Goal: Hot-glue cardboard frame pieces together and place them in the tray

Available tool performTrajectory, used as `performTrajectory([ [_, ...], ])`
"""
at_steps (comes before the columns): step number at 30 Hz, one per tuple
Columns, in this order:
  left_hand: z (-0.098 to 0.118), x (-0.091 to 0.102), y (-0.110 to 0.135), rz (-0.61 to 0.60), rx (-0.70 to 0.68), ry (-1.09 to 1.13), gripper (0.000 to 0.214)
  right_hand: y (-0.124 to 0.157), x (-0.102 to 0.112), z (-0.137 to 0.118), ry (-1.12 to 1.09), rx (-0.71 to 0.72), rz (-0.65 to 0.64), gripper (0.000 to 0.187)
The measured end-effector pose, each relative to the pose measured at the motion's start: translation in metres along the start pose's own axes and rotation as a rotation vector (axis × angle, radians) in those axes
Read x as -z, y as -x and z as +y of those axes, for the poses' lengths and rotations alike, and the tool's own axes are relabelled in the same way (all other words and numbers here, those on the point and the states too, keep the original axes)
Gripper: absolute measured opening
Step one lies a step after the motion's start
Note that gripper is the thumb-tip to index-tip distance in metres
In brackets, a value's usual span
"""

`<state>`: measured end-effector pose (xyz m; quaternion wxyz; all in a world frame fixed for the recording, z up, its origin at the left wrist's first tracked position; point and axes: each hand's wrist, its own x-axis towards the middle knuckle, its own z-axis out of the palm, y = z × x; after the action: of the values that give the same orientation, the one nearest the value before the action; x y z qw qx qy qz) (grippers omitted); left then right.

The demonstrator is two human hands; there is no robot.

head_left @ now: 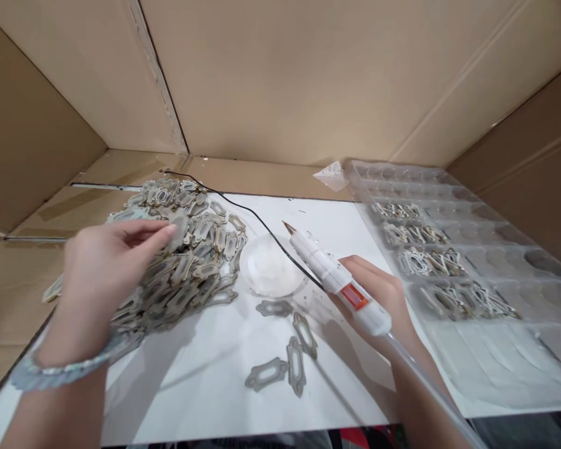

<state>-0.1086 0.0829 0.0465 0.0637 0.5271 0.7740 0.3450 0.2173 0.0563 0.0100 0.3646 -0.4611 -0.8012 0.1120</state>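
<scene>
A heap of small antique-looking metal label frames (pixel 206 268) lies on the left of the white board. Over it, my left hand (pixel 107 255) is closed in a pinch on a pale grey label frame (pixel 180 229), which is somewhat blurred. My right hand (pixel 374 287) grips a white hot glue gun (pixel 330 265) with an orange window. The gun's brass tip points up and left, and a clear glue stick (pixel 430 380) sticks out of its back. Several loose label frames (pixel 296 365) lie between my hands, near a whitish round pad (pixel 271 265).
A clear plastic compartment tray (pixel 490 249) stands at the right, with label frames in several left-hand compartments. A black cord (pixel 257 215) crosses the board towards the glue gun. Cardboard walls (pixel 308 81) enclose the back and sides. A clear plastic scrap (pixel 331 176) lies by the tray.
</scene>
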Motion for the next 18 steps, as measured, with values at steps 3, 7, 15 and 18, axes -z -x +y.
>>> performTrajectory([
  [3,-0.018,0.014,-0.022,0.021,-0.06,-0.175,0.051,0.0,0.001,-0.002,0.005,0.009,0.003,0.013],
  [7,-0.029,0.017,-0.038,-0.037,-0.094,-0.326,0.056,-0.002,0.0,-0.003,0.015,-0.005,0.028,0.015],
  [15,-0.006,0.02,-0.009,0.108,-0.341,-0.137,0.056,-0.003,-0.001,0.006,0.091,-0.059,0.007,0.014],
  [18,0.005,0.015,0.011,-0.364,-0.58,0.058,0.036,-0.003,-0.001,0.005,0.096,-0.073,0.02,0.015],
])
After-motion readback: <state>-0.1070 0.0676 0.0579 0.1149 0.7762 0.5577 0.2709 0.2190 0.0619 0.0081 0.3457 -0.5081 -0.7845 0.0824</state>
